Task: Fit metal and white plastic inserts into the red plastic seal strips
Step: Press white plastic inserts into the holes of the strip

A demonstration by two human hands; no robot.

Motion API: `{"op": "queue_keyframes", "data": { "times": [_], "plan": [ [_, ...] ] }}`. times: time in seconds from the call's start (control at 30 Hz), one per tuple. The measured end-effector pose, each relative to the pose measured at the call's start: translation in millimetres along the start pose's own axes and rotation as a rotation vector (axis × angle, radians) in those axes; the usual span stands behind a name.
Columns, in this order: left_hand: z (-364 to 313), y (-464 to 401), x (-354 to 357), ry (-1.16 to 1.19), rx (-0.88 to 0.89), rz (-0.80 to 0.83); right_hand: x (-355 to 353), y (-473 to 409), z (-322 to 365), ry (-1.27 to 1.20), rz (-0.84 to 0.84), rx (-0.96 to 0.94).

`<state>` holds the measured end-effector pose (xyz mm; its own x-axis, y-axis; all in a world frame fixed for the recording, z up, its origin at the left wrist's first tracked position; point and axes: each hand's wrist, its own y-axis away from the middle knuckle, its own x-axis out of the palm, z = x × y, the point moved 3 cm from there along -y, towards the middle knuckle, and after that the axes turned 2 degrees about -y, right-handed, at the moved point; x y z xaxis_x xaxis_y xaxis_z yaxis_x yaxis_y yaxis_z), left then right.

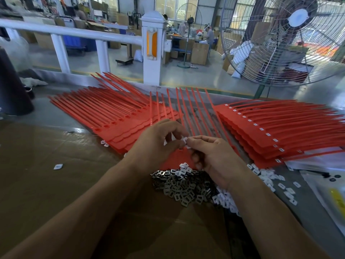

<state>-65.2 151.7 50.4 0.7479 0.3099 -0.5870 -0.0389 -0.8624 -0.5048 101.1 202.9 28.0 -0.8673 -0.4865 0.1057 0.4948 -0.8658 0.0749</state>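
Note:
Red plastic seal strips lie fanned over the table: a stack with bare square holes (104,113) at the left, a stack with white inserts fitted (276,131) at the right, and one sheet (179,159) under my hands. My left hand (158,144) and my right hand (214,156) meet above this sheet, fingertips pinching a small white plastic insert (185,141) between them. Just below lies a pile of metal inserts (184,186), with white plastic inserts (267,174) scattered beside it to the right.
Brown cardboard (46,174) covers the near left of the table, with a stray white insert (58,166) on it. A dark cone-shaped object (13,86) stands at the far left. A white railing (151,49) and a large fan (291,38) stand behind the table.

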Motion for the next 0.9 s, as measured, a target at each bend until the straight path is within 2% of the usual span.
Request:
{"op": "queue_keyframes", "data": {
  "times": [0.13, 0.33, 0.63, 0.73, 0.9],
  "plan": [
    [3, -1, -2, -0.068, 0.044, -0.023, -2, 0, -1, 0.005, -0.018, -0.030],
    [8, -2, 0, -0.095, 0.024, -0.071, -1, -1, -2, 0.161, -0.066, -0.124],
    [4, -3, -8, -0.283, 0.152, -0.041, -2, -1, -1, 0.182, -0.067, -0.104],
    [11, -5, -20, -0.289, 0.092, -0.088, -2, -3, -2, 0.158, -0.094, -0.103],
    [24, -6, -26, -0.279, -0.032, -0.040, -4, -3, -1, 0.207, -0.148, -0.126]
  ]
}}
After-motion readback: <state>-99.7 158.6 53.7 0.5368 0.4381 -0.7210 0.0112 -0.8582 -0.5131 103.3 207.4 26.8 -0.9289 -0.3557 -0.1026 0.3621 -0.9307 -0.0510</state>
